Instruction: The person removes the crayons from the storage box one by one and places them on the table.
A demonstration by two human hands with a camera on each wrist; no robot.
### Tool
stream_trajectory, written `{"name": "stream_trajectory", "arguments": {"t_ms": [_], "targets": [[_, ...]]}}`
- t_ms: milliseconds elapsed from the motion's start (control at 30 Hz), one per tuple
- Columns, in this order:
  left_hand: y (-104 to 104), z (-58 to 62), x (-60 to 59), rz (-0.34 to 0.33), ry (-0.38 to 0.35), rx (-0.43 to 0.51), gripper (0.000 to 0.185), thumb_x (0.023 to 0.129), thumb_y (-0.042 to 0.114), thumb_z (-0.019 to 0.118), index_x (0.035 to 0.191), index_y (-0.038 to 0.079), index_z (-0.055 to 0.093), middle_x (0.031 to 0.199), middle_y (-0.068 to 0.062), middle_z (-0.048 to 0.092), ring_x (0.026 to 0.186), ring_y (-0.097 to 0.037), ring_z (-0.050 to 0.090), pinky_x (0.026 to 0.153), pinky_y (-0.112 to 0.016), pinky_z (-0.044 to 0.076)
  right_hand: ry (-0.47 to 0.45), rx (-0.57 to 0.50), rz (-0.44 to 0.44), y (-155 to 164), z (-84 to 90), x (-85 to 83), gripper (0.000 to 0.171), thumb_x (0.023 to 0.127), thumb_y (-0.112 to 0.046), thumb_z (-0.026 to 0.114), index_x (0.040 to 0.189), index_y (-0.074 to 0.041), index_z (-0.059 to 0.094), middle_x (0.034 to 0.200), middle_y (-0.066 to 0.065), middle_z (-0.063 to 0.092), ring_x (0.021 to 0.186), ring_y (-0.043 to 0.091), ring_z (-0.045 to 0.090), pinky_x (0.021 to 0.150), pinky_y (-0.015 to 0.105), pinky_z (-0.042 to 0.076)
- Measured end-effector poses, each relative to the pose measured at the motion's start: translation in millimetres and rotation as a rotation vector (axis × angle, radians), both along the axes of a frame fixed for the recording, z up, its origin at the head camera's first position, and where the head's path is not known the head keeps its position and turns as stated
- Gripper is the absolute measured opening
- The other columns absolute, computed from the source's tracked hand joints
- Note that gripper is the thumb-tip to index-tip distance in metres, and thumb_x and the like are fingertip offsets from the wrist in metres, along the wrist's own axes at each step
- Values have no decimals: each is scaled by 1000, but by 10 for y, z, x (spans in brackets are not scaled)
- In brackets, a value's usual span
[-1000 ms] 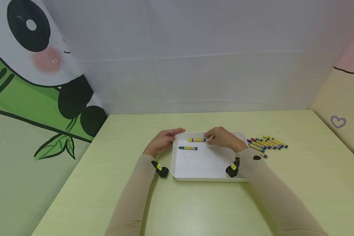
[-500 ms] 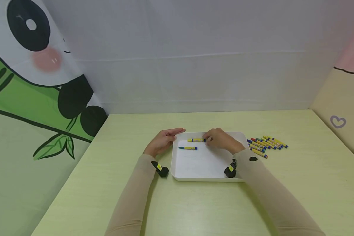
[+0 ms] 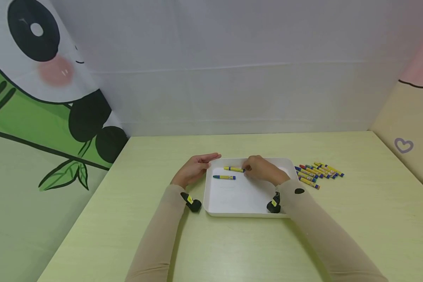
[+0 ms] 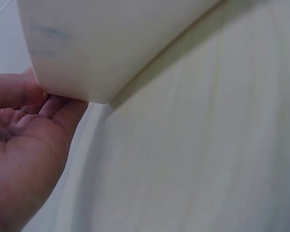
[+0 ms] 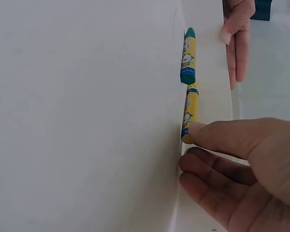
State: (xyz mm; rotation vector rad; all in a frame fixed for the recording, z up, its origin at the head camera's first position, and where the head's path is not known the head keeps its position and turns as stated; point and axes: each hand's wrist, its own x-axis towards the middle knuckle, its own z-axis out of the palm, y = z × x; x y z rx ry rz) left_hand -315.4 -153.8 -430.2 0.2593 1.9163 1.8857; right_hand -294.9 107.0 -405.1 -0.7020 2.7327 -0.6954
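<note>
A white tray (image 3: 229, 199) lies on the table. At its far left corner, my left hand (image 3: 193, 168) holds the edge, thumb on the rim and fingers along the outside; the left wrist view shows the same hand (image 4: 34, 130) at the tray's corner. My right hand (image 3: 264, 169) is over the tray's far side, pinching the end of a yellow crayon (image 3: 231, 169). Its thumb (image 5: 217, 133) presses on that crayon's blue-banded end in the right wrist view, while the other fingers curl below. A green crayon (image 3: 224, 177) lies in the tray beside the yellow one.
Several crayons (image 3: 311, 172) in yellow wrappers lie in a loose group on the table, just right of the tray. The pale wooden table (image 3: 162, 250) meets a white cloth wall (image 3: 246, 98) at the back. Cartoon-printed panels stand at both sides.
My right hand has shifted slightly left and closed onto the yellow crayon's end. That crayon has tilted a little, its right end nearer me. The left hand stays at the tray.
</note>
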Motion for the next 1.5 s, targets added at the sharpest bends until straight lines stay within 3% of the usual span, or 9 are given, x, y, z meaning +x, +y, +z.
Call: {"name": "stream_trajectory", "arguments": {"t_ms": [200,500,1067,1500], "targets": [[2,-2,10,-4,4,-10,50,96,-9,39,143,5,45,150,-8,44,143,-20,32,116,-39,29,-13,-8,-11,-8,-2,10,18,91,-9,64,105,-2,72,99,9,69,85,16,58,79,32,52],[-4,-7,0,-6,8,-17,49,97,-8,38,143,6,45,149,-6,44,143,-18,33,116,-38,29,14,-32,-16,-45,-25,25,20,90,-9,65,109,-3,71,105,9,70,89,17,59,84,34,52],[-5,-14,2,2,2,-9,48,97,-7,39,143,6,46,148,-6,46,142,-19,35,115,-39,31,6,-49,-6,-8,14,18,14,88,-6,66,101,-4,73,98,8,71,81,14,59,74,29,52],[0,-26,-13,4,1,-14,48,97,-7,39,142,7,47,148,-6,46,141,-19,36,115,-39,31,16,-62,20,41,73,36,16,87,-3,65,100,-3,74,99,9,71,82,15,59,74,28,52]]}}
